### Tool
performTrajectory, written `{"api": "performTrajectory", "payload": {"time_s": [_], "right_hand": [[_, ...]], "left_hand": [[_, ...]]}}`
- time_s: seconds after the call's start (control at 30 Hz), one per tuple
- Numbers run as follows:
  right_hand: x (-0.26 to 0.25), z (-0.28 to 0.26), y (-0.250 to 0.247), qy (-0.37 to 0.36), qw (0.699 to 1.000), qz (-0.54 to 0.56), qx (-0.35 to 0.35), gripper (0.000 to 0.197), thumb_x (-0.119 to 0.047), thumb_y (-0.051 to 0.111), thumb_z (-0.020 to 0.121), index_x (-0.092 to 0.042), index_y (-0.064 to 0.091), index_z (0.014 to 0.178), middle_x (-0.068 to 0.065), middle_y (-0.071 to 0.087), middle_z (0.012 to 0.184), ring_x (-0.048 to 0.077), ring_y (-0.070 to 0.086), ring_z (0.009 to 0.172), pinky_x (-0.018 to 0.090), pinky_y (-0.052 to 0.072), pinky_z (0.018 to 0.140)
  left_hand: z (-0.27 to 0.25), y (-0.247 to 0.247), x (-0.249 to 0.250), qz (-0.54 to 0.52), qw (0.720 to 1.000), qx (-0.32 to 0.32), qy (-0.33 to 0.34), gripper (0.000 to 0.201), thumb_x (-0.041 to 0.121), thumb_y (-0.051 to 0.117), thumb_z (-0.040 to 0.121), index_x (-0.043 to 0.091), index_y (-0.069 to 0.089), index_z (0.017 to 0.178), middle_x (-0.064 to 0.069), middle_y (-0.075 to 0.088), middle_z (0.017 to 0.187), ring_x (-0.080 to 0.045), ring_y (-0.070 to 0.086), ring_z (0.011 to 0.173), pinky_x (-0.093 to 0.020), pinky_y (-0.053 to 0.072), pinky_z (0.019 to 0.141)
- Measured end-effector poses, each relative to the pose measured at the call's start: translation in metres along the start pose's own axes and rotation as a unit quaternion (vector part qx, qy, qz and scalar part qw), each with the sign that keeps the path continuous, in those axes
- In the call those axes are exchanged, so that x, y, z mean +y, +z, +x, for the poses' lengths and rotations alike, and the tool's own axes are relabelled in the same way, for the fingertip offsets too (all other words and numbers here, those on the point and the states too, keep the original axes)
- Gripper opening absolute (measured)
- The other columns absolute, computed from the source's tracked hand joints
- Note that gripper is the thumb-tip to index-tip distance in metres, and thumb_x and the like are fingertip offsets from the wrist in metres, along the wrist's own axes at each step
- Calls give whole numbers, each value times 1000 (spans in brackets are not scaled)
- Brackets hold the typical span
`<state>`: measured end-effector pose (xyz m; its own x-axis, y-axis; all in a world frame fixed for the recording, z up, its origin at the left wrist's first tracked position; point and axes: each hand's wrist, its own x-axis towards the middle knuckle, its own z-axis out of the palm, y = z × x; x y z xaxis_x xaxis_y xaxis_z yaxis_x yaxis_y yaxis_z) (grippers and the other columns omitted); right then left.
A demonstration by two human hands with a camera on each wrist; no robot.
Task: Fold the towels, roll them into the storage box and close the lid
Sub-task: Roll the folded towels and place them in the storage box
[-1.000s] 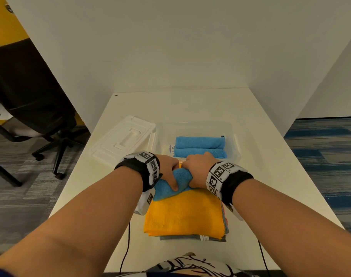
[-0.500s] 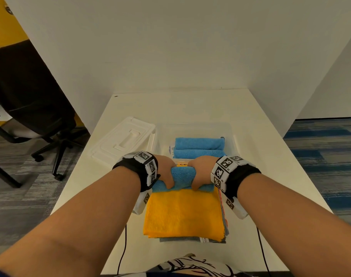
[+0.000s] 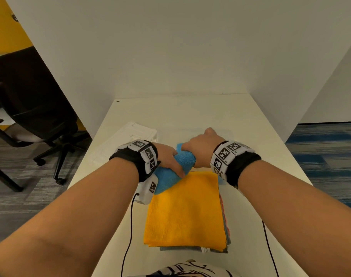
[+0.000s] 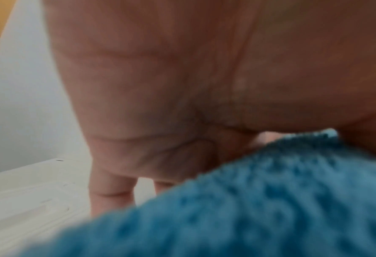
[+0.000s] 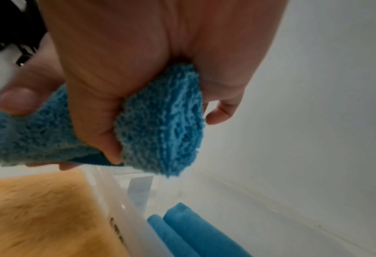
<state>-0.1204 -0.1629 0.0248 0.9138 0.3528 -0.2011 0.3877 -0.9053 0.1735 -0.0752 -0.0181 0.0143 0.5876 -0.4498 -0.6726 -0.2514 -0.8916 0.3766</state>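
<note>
Above the stack (image 3: 185, 208), I hold the roll (image 3: 175, 168): left hand (image 3: 168, 156) and right hand (image 3: 202, 145) wrapped tight round it. I would keep both ends squeezed, then lower it into the box (image 5: 127, 213) beside the rolls (image 5: 182, 229).

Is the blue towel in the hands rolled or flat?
Rolled. The blue towel shows its layered end in the right wrist view; left hand and right hand grip it above the orange towel.

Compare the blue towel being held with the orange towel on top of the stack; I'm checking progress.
The blue towel is rolled and lifted, gripped by the left hand and right hand; the orange towel lies flat and untouched. Blue is a compact cylinder; orange is a broad square. Both look like fluffy cloth.
</note>
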Motion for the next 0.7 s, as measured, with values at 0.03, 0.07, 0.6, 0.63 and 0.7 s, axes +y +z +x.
{"api": "performTrajectory", "payload": {"time_s": [0.03,0.07,0.6,0.63,0.7], "right_hand": [[2,2,-1,3,1000,4,24,12,-37,51,90,-31,53,101,-10,49,77,17,55,82,40,28,89],[4,3,-3,10,999,10,48,13,-35,51,90,-32,53,102,-10,51,81,18,57,86,40,28,89],[12,46,24,134,914,383,30,37,-43,55,92,-16,61,117,2,65,113,19,59,104,38,47,93],[9,49,24,118,918,380,9,40,-44,53,93,-12,64,114,6,67,110,21,60,102,38,47,92],[3,56,26,94,924,368,-32,50,-48,48,94,-5,65,112,13,68,106,26,62,98,39,48,89]], "left_hand": [[1,-2,0,8,1000,21,5,52,41,74,79,13,61,121,-7,68,112,-22,65,101,-39,52,94],[1,-5,0,16,999,48,9,49,41,73,80,13,62,119,-7,68,110,-22,65,99,-38,52,92],[47,-38,-34,-413,872,256,-53,57,44,80,58,14,62,103,-13,67,110,-30,64,102,-48,50,96],[54,-40,-35,-426,868,249,-52,62,48,78,49,16,62,100,-12,68,109,-30,65,101,-48,50,95],[66,-43,-38,-441,864,236,-56,76,53,77,36,17,62,101,-12,69,108,-31,66,100,-48,51,94]]}}
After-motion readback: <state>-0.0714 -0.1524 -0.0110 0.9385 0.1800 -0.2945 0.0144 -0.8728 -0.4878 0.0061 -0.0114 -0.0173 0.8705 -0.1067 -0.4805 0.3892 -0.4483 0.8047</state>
